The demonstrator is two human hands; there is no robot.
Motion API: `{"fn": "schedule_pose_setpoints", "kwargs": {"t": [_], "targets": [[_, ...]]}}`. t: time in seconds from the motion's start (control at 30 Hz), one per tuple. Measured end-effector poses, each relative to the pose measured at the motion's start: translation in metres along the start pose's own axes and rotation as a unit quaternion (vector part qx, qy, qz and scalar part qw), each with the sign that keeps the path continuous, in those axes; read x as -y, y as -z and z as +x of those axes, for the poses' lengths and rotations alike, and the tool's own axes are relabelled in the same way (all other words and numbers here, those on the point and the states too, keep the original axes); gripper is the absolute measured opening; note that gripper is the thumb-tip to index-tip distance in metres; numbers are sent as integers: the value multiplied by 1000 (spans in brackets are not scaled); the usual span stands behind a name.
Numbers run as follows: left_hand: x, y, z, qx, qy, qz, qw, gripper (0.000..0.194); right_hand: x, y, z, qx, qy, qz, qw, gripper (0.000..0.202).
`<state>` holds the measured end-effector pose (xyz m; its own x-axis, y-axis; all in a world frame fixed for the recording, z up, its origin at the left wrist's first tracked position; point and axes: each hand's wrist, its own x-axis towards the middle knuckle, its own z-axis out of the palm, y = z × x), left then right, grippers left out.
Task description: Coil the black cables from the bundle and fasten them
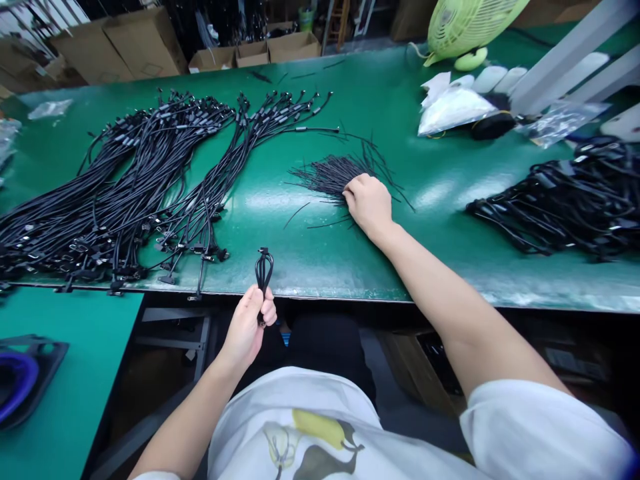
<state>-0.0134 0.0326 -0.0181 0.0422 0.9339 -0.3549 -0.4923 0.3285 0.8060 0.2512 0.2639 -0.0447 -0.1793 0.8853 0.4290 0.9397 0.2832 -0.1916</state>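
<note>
Head view, the only one: left hand [253, 319] closed in a fist around a folded black cable [264, 269], held upright near the bench's front edge; loops and one dark plug stand above the fingers, a bit of the other end shows below the grip. Right hand [370, 203] farther out over the green bench [300, 267], palm down, fingers bent, thumb and forefinger close together at the near right edge of a pile of thin black ties [327, 176]; cannot tell whether a tie is pinched. Cable thus lies left of the right hand and nearer the body, well apart from it; pile is beyond the cable and to its right. A few strays lie loose about the pile. Left of both hands, a broad heap of straight black cables [135, 173], with a narrower bunch [235, 157] on its right side. Far right, a mound of black looped cables [565, 200]. Beyond, toward the back right, a white plastic bag [454, 112] and a green fan [467, 30].
</note>
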Motion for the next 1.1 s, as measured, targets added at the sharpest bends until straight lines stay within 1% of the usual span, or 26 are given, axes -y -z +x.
{"fn": "schedule_pose_setpoints", "kwargs": {"t": [0.13,0.23,0.3,0.43,0.53,0.6,0.63,0.67,0.7,0.73,0.8,0.83,0.87,0.9,0.93,0.97,1.0,1.03,1.07,1.1], "targets": [[3,3,-5,-7,-4,7,1000,32,7,12,-6,-44,-13,21,999,25],[2,1,-7,-8,-10,10,1000,32,12,19,-11,-63,-20,35,997,26],[1,-1,-9,-7,-12,6,1000,33,15,20,-14,-63,-27,36,997,26],[2,0,-11,4,-3,3,1000,33,13,21,-12,-39,-33,25,998,26],[5,1,-12,18,3,4,1000,32,15,31,-10,-49,-37,0,998,26],[6,-1,-12,16,-2,6,1000,32,29,42,-18,-64,-48,21,997,25],[6,-3,-12,12,-7,5,1000,33,41,48,-26,-65,-49,59,995,24],[6,-6,-11,10,-13,4,1000,33,57,54,-37,-53,-44,118,991,23],[5,-9,-11,13,-17,3,1000,33,76,58,-52,-24,-33,192,981,22],[4,-13,-10,18,-20,1,1000,34,96,62,-68,25,-16,276,961,21],[2,-18,-7,33,-21,-1,999,39,132,65,-101,148,7,420,896,22],[1,-20,-6,38,-23,1,999,43,146,65,-115,185,8,464,866,21],[0,-21,-4,37,-30,7,999,45,157,64,-127,197,6,484,852,20],[0,-20,-2,32,-41,18,998,45,164,63,-137,183,8,479,858,19],[-1,-19,-1,27,-56,33,998,45,167,62,-143,152,23,449,880,19],[-1,-17,1,22,-70,56,996,44,167,61,-147,112,52,397,909,20],[-1,-15,2,17,-82,88,993,44,165,61,-148,74,100,330,936,21],[-2,-13,3,13,-93,126,988,44,162,61,-148,37,158,260,952,21],[-2,-10,4,11,-103,168,980,44,158,63,-146,2,221,200,954,22],[-3,-8,6,11,-114,212,971,43,153,64,-143,-27,288,156,945,23]]}}
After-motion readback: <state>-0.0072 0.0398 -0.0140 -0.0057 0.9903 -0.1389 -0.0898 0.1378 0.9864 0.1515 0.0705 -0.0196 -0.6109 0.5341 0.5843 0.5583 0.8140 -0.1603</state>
